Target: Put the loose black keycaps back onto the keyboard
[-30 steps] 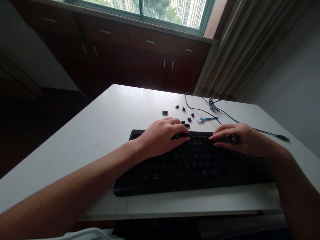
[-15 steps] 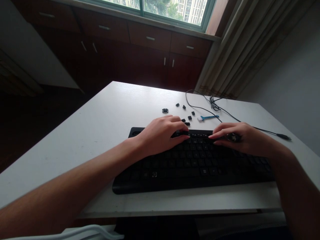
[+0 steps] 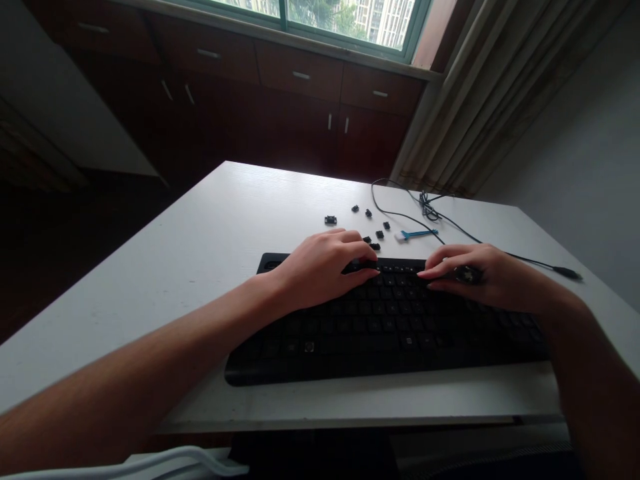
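Observation:
A black keyboard [image 3: 360,345] lies along the front of the white table, under both my hands. At its upper rows my left hand [image 3: 330,261] is bent, thumb and forefinger drawn close together around a spot on the keys. Whatever sits between those tips is too dark to make out. My right hand [image 3: 487,275] rests over the right part of the upper rows, fingers closed around a small dark object [image 3: 469,274] with pale marks; its kind is unclear. Several small black keyboard parts [image 3: 379,235] lie just beyond the left hand, among them a wider keycap-like piece [image 3: 331,220].
A small blue brush [image 3: 419,233] with white bristles lies behind the keyboard. Its neighbour is a bundled black cable [image 3: 429,208], whose plug end [image 3: 567,273] reaches the right side. The white table [image 3: 190,260] ends at the near edge. Cabinets [image 3: 300,127] stand beyond.

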